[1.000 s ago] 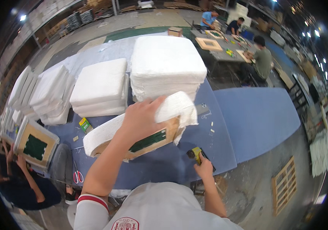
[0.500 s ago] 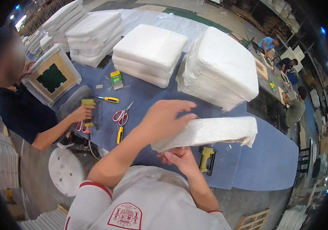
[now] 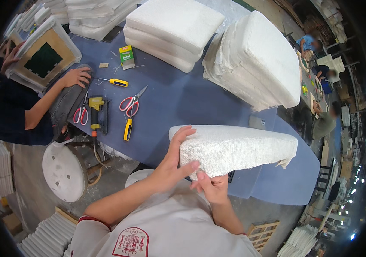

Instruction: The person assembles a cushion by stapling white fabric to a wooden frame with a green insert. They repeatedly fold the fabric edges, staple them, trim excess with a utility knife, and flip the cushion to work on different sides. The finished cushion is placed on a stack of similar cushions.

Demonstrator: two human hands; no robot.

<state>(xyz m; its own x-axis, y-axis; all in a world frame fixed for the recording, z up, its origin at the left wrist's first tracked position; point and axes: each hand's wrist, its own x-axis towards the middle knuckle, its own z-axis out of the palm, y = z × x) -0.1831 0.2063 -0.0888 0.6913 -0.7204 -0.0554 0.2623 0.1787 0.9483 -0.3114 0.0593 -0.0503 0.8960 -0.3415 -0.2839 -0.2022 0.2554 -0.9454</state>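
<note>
At the left of the frame, a yellow and black staple gun (image 3: pixel 97 106) lies on the blue table (image 3: pixel 157 115). Next come red-and-white scissors (image 3: pixel 135 100). Near the middle, the left hand (image 3: pixel 171 168) holds the left end of a thick, white, cloth-covered pad (image 3: pixel 239 147). The right hand (image 3: pixel 214 188) grips its bottom edge. At upper right is a tall stack of white pads (image 3: pixel 258 60).

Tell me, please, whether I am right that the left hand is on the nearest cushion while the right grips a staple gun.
Not quite: the head view shows the right hand at that cushion's lower edge, not on a tool. The left hand is indeed on it.
</note>
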